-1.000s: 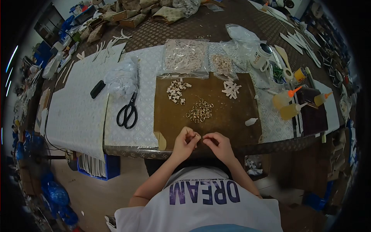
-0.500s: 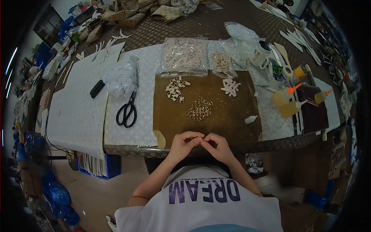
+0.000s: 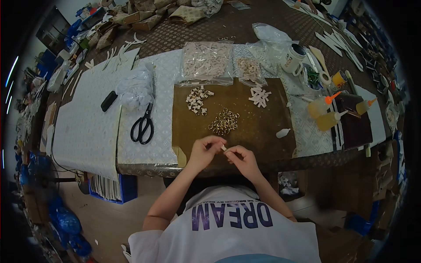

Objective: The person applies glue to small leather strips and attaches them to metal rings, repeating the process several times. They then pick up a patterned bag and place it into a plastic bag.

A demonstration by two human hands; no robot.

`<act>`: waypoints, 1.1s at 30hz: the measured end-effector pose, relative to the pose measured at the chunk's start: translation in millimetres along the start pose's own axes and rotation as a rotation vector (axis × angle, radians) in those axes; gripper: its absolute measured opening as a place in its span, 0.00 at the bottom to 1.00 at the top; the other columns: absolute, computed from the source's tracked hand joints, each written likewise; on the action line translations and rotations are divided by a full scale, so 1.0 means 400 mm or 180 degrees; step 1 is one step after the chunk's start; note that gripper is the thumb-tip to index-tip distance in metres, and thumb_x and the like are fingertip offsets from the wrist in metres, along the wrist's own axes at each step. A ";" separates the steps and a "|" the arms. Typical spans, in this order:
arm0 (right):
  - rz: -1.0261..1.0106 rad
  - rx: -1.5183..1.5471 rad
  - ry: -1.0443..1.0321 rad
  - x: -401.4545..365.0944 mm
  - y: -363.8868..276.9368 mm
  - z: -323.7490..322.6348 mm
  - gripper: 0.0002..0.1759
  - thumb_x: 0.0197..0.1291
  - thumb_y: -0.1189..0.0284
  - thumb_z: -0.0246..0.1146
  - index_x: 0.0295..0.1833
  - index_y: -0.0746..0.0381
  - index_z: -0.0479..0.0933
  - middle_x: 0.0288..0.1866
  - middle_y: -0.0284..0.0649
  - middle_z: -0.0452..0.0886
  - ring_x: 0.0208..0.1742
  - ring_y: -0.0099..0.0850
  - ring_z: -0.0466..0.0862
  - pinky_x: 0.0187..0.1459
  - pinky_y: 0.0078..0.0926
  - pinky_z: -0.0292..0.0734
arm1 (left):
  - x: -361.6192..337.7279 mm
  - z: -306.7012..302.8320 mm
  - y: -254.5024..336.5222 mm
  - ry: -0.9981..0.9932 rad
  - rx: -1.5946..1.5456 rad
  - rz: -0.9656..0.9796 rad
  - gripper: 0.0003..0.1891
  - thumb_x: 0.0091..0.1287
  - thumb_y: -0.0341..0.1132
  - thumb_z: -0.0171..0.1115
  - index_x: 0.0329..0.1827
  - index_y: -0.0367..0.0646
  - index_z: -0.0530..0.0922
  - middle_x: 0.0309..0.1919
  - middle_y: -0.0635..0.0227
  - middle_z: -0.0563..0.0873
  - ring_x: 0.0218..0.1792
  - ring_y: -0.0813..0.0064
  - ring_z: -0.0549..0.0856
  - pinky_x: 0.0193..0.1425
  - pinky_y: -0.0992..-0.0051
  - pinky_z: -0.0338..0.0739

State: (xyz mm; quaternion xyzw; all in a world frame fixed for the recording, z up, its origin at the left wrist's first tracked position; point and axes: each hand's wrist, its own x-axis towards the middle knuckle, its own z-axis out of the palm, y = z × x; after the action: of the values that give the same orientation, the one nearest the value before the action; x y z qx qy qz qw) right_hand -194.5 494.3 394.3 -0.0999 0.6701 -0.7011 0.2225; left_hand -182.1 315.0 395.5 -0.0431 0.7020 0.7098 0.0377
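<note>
Over the front of a brown work mat (image 3: 263, 127), my left hand (image 3: 202, 153) and my right hand (image 3: 245, 162) meet with pinched fingertips. A small whitish strip (image 3: 223, 148) shows between them, gripped at either end; whether a ring is on it is too small to tell. Just beyond my hands lies a heap of gold-coloured metal rings (image 3: 224, 121). Farther left on the mat is a pile of white tabs with gold rings (image 3: 198, 100). Loose short white strips (image 3: 260, 96) lie at the mat's back right.
Black-handled scissors (image 3: 142, 128) and a plastic bag (image 3: 137, 87) lie left. Bags of pale pieces (image 3: 207, 61) and of gold fittings (image 3: 250, 70) sit behind the mat. Rightward are a mug (image 3: 293, 60), yellow-liquid bottles (image 3: 326, 122) and a small white bottle (image 3: 283, 133).
Both hands have shifted slightly away from my body. My left hand has lifted and turned, and the whitish strip between the fingertips now shows more plainly.
</note>
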 end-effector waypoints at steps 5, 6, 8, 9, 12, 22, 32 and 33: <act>-0.0238 0.0070 0.0512 0.002 0.015 -0.026 0.11 0.65 0.78 0.57 0.52 0.68 0.77 0.41 0.38 0.81 0.37 0.22 0.81 0.40 0.18 0.78 | 0.122 -0.097 -0.018 0.1421 0.1273 0.0914 0.08 0.66 0.28 0.58 0.45 0.39 0.82 0.35 0.68 0.86 0.29 0.81 0.81 0.37 0.80 0.75; -0.0106 0.0208 0.0596 -0.005 0.005 -0.034 0.12 0.64 0.78 0.58 0.52 0.69 0.77 0.41 0.39 0.82 0.37 0.22 0.82 0.40 0.18 0.79 | 0.127 -0.098 0.001 0.1552 0.1504 0.1070 0.08 0.66 0.28 0.58 0.45 0.40 0.82 0.39 0.66 0.85 0.30 0.78 0.82 0.38 0.79 0.76; 0.0161 0.0321 0.0823 -0.012 -0.020 -0.047 0.11 0.63 0.78 0.60 0.50 0.70 0.77 0.37 0.41 0.82 0.36 0.23 0.82 0.40 0.19 0.79 | 0.121 -0.083 0.044 0.1720 0.1887 0.1068 0.08 0.65 0.27 0.59 0.45 0.42 0.83 0.44 0.62 0.83 0.34 0.71 0.83 0.39 0.76 0.76; 0.0167 0.0335 0.0802 -0.015 -0.014 -0.056 0.11 0.63 0.77 0.60 0.49 0.69 0.77 0.37 0.40 0.82 0.36 0.23 0.82 0.40 0.19 0.79 | 0.118 -0.077 0.038 0.1565 0.1984 0.1043 0.08 0.64 0.28 0.60 0.44 0.41 0.83 0.43 0.62 0.82 0.34 0.70 0.83 0.38 0.75 0.76; 0.0145 0.0409 0.0786 -0.018 0.003 -0.077 0.09 0.63 0.76 0.60 0.48 0.68 0.78 0.37 0.38 0.82 0.36 0.22 0.82 0.39 0.18 0.79 | 0.097 -0.058 0.019 0.1185 0.2301 0.1103 0.08 0.63 0.29 0.61 0.43 0.41 0.83 0.38 0.60 0.81 0.33 0.66 0.82 0.38 0.73 0.76; -0.0287 0.0353 0.0735 0.055 -0.029 -0.050 0.07 0.64 0.75 0.60 0.45 0.67 0.77 0.36 0.32 0.79 0.35 0.17 0.78 0.39 0.14 0.75 | 0.104 -0.051 -0.016 0.1078 0.2569 0.1252 0.08 0.61 0.30 0.64 0.42 0.40 0.82 0.35 0.61 0.81 0.30 0.63 0.82 0.36 0.71 0.77; -0.2200 -0.0031 0.1415 0.508 -0.087 -0.040 0.04 0.64 0.77 0.59 0.43 0.66 0.75 0.35 0.32 0.76 0.34 0.18 0.76 0.37 0.15 0.71 | 0.393 -0.240 0.187 0.1145 0.1840 0.1172 0.08 0.64 0.32 0.61 0.42 0.41 0.83 0.36 0.60 0.85 0.32 0.67 0.85 0.37 0.73 0.78; -0.2351 -0.0071 0.1567 0.539 -0.056 -0.049 0.04 0.63 0.77 0.60 0.41 0.66 0.75 0.35 0.33 0.75 0.33 0.19 0.75 0.35 0.16 0.70 | 0.481 -0.284 0.188 0.1102 0.1859 0.1101 0.09 0.64 0.35 0.61 0.41 0.41 0.84 0.36 0.61 0.86 0.33 0.69 0.85 0.38 0.73 0.78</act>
State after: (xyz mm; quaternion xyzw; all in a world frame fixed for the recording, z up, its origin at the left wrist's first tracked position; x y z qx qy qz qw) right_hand -397.1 415.7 380.8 -0.1650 0.6300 -0.7292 -0.2102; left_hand -380.7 199.2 447.2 -0.0307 0.8677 0.4579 -0.1912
